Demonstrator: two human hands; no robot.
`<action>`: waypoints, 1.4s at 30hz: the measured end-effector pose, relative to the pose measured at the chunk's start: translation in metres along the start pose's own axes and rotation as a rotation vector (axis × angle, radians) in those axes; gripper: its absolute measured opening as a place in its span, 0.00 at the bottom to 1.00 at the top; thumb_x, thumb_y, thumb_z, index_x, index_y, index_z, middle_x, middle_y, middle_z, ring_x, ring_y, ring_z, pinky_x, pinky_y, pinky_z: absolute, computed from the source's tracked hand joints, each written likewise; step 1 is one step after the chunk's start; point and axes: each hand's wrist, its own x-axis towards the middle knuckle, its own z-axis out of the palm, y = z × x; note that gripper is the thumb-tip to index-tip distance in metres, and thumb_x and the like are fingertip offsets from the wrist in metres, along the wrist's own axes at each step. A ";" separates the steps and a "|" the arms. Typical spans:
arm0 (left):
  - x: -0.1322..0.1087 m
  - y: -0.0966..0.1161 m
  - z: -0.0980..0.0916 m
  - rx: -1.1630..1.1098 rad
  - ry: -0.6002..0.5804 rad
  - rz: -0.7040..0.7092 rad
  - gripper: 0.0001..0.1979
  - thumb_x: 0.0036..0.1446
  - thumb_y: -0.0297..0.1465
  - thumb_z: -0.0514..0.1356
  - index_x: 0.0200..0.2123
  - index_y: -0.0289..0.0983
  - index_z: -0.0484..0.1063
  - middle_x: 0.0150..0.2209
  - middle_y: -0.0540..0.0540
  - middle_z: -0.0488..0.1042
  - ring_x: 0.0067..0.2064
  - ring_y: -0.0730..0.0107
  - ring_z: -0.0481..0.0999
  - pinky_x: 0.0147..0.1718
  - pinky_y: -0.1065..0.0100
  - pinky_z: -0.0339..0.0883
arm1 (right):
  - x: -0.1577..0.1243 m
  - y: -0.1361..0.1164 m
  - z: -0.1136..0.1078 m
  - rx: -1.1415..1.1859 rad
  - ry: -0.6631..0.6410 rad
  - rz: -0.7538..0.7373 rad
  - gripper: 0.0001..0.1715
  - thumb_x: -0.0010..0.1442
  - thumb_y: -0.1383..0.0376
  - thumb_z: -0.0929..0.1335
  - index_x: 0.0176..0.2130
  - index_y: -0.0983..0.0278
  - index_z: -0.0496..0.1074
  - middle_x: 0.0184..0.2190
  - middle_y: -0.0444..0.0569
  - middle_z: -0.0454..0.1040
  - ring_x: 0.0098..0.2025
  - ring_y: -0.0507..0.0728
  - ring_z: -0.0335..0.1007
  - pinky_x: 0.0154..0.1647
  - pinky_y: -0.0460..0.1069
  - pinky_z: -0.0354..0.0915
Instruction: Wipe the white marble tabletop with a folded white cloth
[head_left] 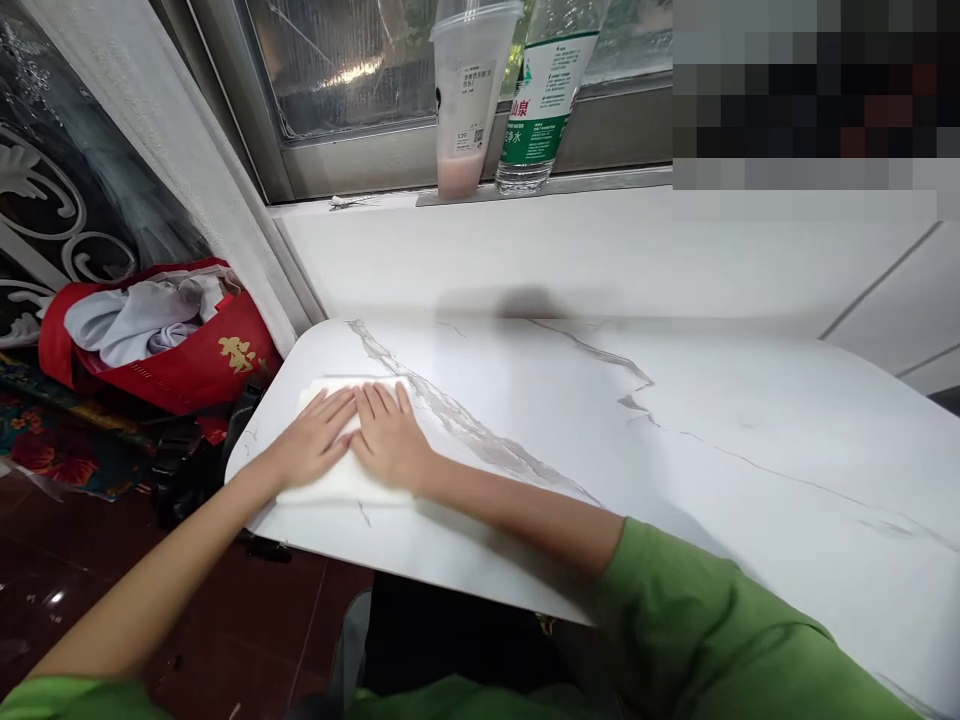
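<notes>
White marble-patterned tabletop [720,400] stretches before us, and at its rounded left end our left hand [315,442] and right hand [391,437] lie flat, fingers extended, clutching nothing. Both press on a white cloth [343,486] spread beneath them, near the table's edge. We judge the step in hand to be wiping, or smoothing the cloth; the next move seems to call for flat palms and even pressure, with care at the edge. Beyond the left end we see a red bag [187,383] of pale fabric [142,315]; past the far side, a lidded plastic cup [463,110] and a green-labelled water bottle [541,110] stand on the window ledge [615,186].
</notes>
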 end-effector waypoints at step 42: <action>-0.086 0.012 0.015 0.043 0.306 -0.257 0.24 0.68 0.33 0.40 0.66 0.42 0.53 0.64 0.45 0.60 0.65 0.62 0.59 0.65 0.51 0.48 | -0.010 -0.078 0.011 0.015 -0.096 -0.162 0.38 0.65 0.61 0.56 0.65 0.85 0.48 0.66 0.73 0.48 0.68 0.75 0.39 0.66 0.70 0.37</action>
